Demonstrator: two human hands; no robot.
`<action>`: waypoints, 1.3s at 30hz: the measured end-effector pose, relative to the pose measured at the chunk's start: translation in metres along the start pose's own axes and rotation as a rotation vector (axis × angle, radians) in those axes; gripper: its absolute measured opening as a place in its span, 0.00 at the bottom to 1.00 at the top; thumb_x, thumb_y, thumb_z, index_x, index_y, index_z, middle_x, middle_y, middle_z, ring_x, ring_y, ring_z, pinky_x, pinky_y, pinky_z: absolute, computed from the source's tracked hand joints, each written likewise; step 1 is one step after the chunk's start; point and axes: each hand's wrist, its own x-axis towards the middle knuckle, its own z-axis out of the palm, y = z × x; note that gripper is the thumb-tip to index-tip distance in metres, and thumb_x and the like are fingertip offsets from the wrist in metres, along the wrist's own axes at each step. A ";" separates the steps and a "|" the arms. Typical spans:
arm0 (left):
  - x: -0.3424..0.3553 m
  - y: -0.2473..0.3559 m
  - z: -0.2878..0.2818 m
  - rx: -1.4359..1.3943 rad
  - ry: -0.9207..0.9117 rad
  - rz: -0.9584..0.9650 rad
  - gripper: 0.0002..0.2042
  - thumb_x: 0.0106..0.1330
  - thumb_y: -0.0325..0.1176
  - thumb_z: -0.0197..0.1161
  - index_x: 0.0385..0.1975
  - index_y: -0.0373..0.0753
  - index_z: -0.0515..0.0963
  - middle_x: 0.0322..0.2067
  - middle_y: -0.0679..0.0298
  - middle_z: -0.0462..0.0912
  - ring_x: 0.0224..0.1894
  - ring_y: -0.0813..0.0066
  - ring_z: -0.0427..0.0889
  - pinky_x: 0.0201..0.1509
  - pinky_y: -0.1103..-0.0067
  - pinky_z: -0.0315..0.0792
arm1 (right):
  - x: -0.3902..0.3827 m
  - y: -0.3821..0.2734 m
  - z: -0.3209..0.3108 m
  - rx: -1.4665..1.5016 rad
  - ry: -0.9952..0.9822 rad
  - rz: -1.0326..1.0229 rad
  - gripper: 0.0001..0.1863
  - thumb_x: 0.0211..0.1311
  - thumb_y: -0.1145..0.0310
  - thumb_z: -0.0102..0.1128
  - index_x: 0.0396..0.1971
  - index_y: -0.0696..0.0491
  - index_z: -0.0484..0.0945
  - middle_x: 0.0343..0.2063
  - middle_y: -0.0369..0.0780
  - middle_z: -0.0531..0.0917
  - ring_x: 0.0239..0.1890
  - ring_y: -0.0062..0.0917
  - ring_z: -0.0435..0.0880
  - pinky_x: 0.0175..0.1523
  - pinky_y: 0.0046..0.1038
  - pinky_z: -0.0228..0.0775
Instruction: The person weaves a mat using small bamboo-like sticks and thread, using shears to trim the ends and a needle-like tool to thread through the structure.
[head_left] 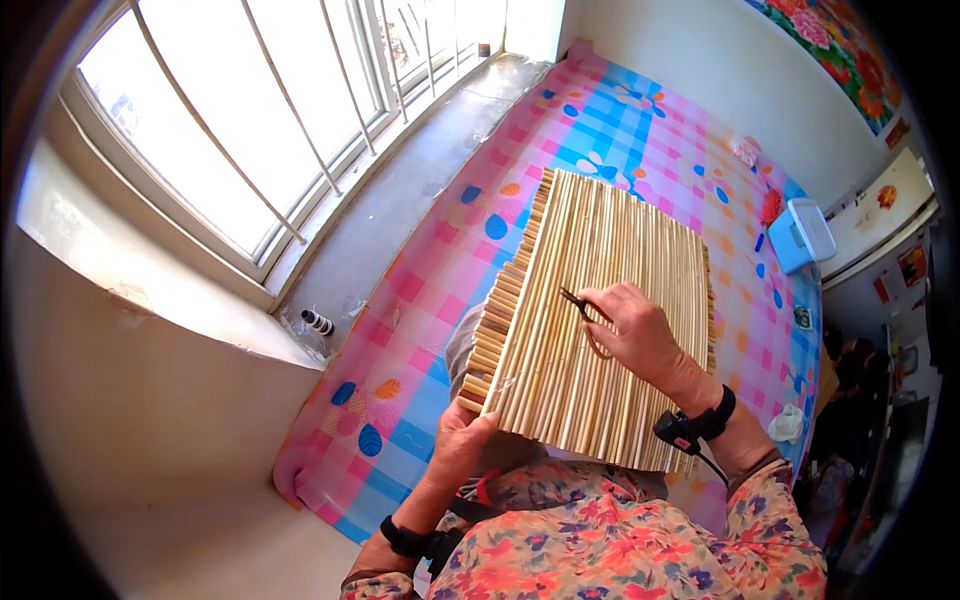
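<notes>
Centre frame, reed mat [600, 320] lay across the lap; left hand [462, 440] gripped its lower-left corner, right hand [640, 335] clenched scissors [585, 315] on top. Mat likely light, stiff lengthwise, brittle; best held by edges.

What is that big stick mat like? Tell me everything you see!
The mat is a flat panel of many thin, pale tan stalks laid side by side, their cut ends uneven along its left edge. It rests on the person's lap over a checked cloth. The left hand grips its near corner; the right hand rests on top with scissors.
</notes>
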 end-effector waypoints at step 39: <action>0.026 0.019 -0.055 0.030 -0.205 -0.098 0.16 0.68 0.29 0.52 0.54 0.33 0.69 0.55 0.56 0.75 0.58 0.65 0.73 0.63 0.65 0.66 | -0.485 0.160 0.224 0.093 0.065 1.640 0.10 0.57 0.69 0.58 0.33 0.60 0.76 0.33 0.54 0.80 0.37 0.50 0.82 0.43 0.45 0.74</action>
